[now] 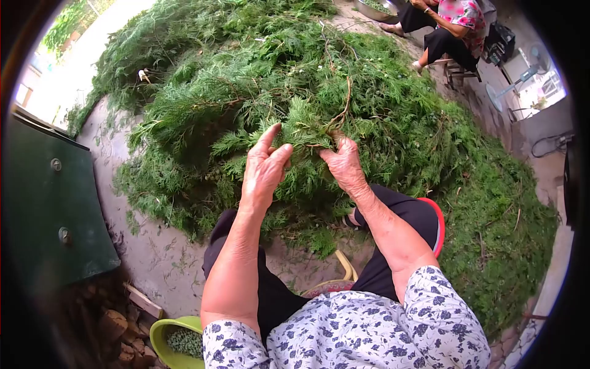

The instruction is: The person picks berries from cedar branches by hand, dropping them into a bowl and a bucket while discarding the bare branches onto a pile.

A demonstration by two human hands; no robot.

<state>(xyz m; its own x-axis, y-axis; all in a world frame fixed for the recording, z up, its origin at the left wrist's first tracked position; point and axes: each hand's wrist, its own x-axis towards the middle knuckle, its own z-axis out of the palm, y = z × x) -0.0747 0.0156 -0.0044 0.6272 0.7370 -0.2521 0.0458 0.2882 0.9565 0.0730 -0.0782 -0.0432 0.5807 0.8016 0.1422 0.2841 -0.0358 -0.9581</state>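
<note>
In front of me, my right hand (345, 161) pinches the woody stem of a leafy evergreen branch (304, 122). The branch's green sprays spread leftward from my fingers, toward my other hand. Just left of the sprays is my left hand (263, 169), its thumb and index finger stretched out and apart, with nothing visible between them. The remaining fingers of that hand are partly curled. Beneath both hands lies a large heap of cut evergreen branches (196, 141); bare brown twigs show among the foliage.
A yellow-green bucket (161, 344) with small green cones or berries stands at lower left, near chopped wood (114, 326). Left is a dark green metal panel (49, 203). A seated person (455, 31), a metal bowl (376, 9) and a fan (522, 77) are at upper right.
</note>
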